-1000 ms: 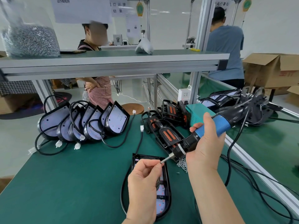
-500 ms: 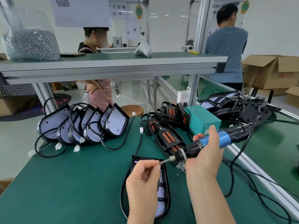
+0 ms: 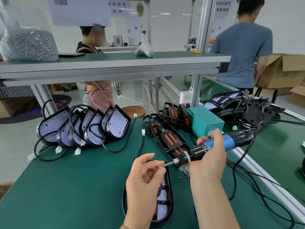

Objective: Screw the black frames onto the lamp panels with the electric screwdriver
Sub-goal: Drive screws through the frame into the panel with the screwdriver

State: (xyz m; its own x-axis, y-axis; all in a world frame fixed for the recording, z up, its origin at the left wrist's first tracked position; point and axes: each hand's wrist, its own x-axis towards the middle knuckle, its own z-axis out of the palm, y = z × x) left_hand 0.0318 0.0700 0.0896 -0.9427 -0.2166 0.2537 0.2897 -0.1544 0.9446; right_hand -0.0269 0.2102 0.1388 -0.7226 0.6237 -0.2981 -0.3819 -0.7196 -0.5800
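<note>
A green-matted workbench (image 3: 66,187) lies under the left hand (image 3: 145,180) and the right hand (image 3: 208,159); beyond them a long grey aluminium shelf with a green top (image 3: 115,63) crosses the bench; farther back stand white walls (image 3: 288,30), pale printed paper sheets (image 3: 79,10) hanging before them; far left of the hands the pale smooth floor (image 3: 16,146) shows; beyond the right hand sit brown cardboard boxes (image 3: 283,71).

Blue-black electric screwdriver (image 3: 228,142) near-horizontal, bit over black-framed lamp panel (image 3: 163,210) lying flat
</note>
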